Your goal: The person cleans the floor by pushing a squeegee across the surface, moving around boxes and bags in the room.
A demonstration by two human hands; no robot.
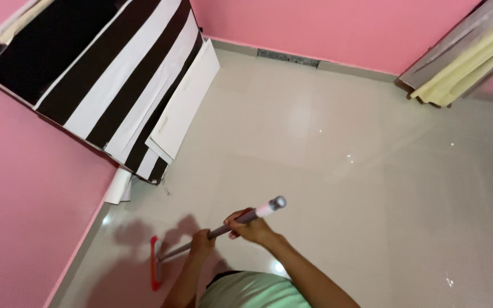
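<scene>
While both hands are gripping it, the long grey metal handle (pixel 223 230) of a floor wiper is slanting down and leftward toward the glossy beige tiled floor (pixel 326 148), an angle that is keeping the head flat on the tiles. The right hand (pixel 252 228) is wrapping its fingers fully around the handle near its pale pink upper end, just below the rounded grey cap (pixel 278 202), seemingly for leverage. Lower on the handle, the left hand (pixel 202 242) is closing around the shaft too, seemingly steadying and steering it. At the handle's bottom end, the narrow red wiper blade (pixel 155 263) is lying against the floor close to the pink wall (pixel 24 217). Beyond the handle, farther along that wall, a black-and-white striped cabinet (pixel 109 74) is standing, with flat white panels (pixel 186 102) leaning against it.
</scene>
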